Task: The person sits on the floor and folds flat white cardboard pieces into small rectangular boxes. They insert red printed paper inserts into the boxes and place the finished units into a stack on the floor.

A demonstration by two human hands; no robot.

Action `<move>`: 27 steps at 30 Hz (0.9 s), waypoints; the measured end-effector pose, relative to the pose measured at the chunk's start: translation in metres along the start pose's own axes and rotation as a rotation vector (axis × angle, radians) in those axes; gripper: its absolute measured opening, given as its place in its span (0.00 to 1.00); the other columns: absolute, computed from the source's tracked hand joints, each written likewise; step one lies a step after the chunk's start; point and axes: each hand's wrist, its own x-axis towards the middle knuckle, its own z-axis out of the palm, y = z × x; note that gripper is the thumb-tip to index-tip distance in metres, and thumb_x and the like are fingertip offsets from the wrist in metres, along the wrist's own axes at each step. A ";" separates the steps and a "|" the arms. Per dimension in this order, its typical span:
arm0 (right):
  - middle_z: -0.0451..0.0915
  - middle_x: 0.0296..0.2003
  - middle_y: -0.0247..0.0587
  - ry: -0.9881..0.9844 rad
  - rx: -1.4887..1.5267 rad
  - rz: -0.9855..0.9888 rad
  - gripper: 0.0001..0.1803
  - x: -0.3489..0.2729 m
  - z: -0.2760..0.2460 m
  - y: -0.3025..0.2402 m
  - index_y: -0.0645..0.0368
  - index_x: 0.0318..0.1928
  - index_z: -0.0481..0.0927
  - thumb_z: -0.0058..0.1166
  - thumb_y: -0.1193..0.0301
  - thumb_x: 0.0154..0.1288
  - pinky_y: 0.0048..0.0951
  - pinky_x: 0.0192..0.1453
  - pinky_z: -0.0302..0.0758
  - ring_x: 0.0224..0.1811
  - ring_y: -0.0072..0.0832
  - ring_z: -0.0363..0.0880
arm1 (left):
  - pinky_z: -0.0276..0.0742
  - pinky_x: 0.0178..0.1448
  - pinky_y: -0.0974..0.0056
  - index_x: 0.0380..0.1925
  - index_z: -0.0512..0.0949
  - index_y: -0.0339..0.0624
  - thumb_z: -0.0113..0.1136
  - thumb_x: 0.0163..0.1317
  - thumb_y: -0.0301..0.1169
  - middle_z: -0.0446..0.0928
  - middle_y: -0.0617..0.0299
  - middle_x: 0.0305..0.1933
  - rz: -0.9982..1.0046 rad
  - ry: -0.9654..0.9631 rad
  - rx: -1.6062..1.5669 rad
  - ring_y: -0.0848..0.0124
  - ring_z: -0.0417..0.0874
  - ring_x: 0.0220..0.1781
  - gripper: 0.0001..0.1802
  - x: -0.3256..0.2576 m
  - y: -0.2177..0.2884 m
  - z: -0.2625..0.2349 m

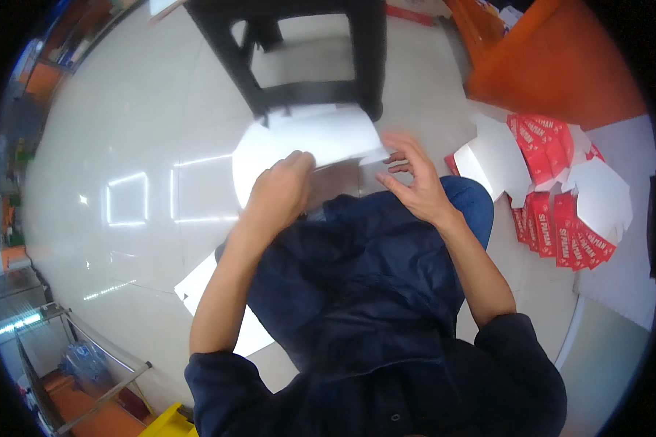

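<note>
A white cardboard sheet [313,135], blurred by motion, is held up in front of my knees. My left hand [283,186] has its fingers closed on the sheet's near edge. Off the sheet's right end, my right hand [415,182] has its fingers apart and appears to hold nothing. The sheet looks partly folded, with a small flap at its right end. More flat white card [251,335] lies on the floor by my left leg, partly hidden by my arm and lap.
Several red-and-white folded cartons [543,153] are piled on the floor to my right. Ahead stands a black stool [306,95]. An orange cabinet [554,65] is at the far right, and a metal rack [109,386] and a yellow object [169,424] are at the lower left.
</note>
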 end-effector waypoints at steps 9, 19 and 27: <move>0.74 0.63 0.45 0.065 0.229 0.045 0.32 0.014 0.029 -0.001 0.60 0.70 0.70 0.63 0.78 0.65 0.34 0.61 0.81 0.57 0.32 0.81 | 0.79 0.52 0.54 0.48 0.77 0.32 0.52 0.73 0.23 0.82 0.41 0.44 -0.031 0.291 -0.213 0.50 0.87 0.48 0.08 0.026 -0.051 -0.053; 0.80 0.48 0.39 -0.023 0.541 -0.115 0.19 -0.002 0.036 -0.076 0.64 0.61 0.76 0.61 0.78 0.71 0.26 0.51 0.77 0.45 0.26 0.80 | 0.79 0.45 0.54 0.43 0.79 0.34 0.56 0.70 0.22 0.81 0.49 0.38 0.016 -0.038 -0.024 0.50 0.85 0.39 0.05 -0.066 0.049 -0.139; 0.82 0.37 0.39 -0.356 0.355 -0.133 0.05 -0.047 0.054 -0.106 0.63 0.39 0.88 0.69 0.79 0.62 0.26 0.41 0.75 0.38 0.27 0.80 | 0.80 0.44 0.54 0.46 0.76 0.34 0.56 0.73 0.28 0.81 0.45 0.32 -0.270 -0.390 -0.404 0.50 0.85 0.35 0.08 -0.139 0.044 -0.096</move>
